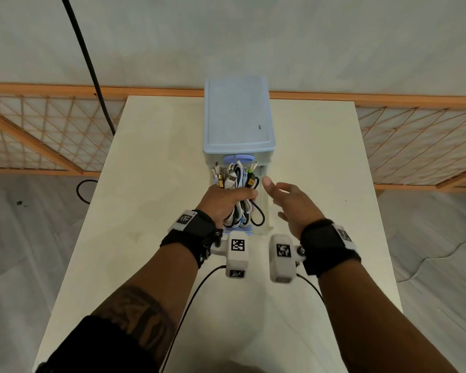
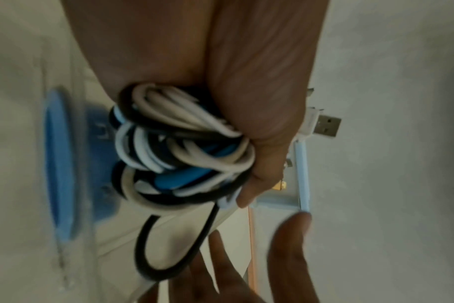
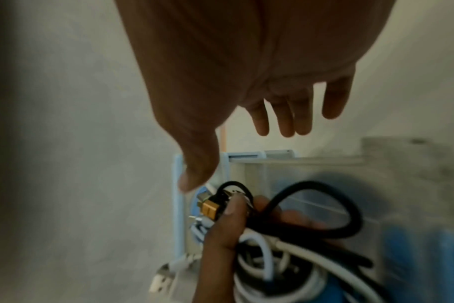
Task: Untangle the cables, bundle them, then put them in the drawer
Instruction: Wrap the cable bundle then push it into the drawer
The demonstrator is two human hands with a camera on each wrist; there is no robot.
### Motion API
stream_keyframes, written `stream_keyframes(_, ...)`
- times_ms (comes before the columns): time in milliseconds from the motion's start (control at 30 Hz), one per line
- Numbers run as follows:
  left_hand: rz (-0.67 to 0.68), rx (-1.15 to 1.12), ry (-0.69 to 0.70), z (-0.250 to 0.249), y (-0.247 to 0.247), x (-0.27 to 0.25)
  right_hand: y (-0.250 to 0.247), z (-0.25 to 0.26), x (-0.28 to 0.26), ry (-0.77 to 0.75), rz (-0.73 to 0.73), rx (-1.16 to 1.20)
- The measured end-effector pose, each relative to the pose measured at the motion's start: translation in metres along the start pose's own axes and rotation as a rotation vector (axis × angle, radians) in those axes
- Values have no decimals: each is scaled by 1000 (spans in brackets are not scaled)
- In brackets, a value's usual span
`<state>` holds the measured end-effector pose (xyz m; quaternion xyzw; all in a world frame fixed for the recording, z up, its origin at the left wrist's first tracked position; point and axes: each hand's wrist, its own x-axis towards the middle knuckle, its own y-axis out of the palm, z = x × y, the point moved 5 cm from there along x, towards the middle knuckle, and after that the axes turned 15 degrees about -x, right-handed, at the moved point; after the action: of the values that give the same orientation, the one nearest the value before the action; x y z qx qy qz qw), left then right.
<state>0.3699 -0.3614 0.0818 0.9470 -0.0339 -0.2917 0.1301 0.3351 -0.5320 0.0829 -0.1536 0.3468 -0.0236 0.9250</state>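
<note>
Cables (image 1: 236,184) in left hand (image 1: 223,201); blue strand (image 2: 184,180) only at left wrist

**Left hand fisted, right hand open beside it**

Both forearms reach forward from the near edge of the table, roughly parallel, each with a black wrist strap and a white camera block on the inner side. Left forearm shows a dark tattoo and a black sleeve at the elbow.

Left hand (image 1: 225,201): fingers and thumb curled tight round the cable bundle (image 1: 238,189), knuckles up, thumb lying across the front.

Right hand (image 1: 293,204): just beside the left, not touching it. Fingers straight and slightly spread, thumb stretched toward the left hand, palm turned inward and down. It holds nothing.
</note>
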Motion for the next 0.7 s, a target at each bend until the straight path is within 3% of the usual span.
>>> stream_keyframes(167, -31, 146, -97, 5, -2, 15, 27, 4, 39, 21, 236, -163)
stream_keyframes(367, -62, 410, -109, 1, 1, 25, 37, 13, 57, 46, 272, -243)
stream_keyframes(500, 25, 567, -27, -8, 14, 24, 34, 25, 61, 43, 207, -307)
stream_keyframes(700, 131, 693, -140, -10, 12, 26, 40, 33, 58, 65, 194, -303)
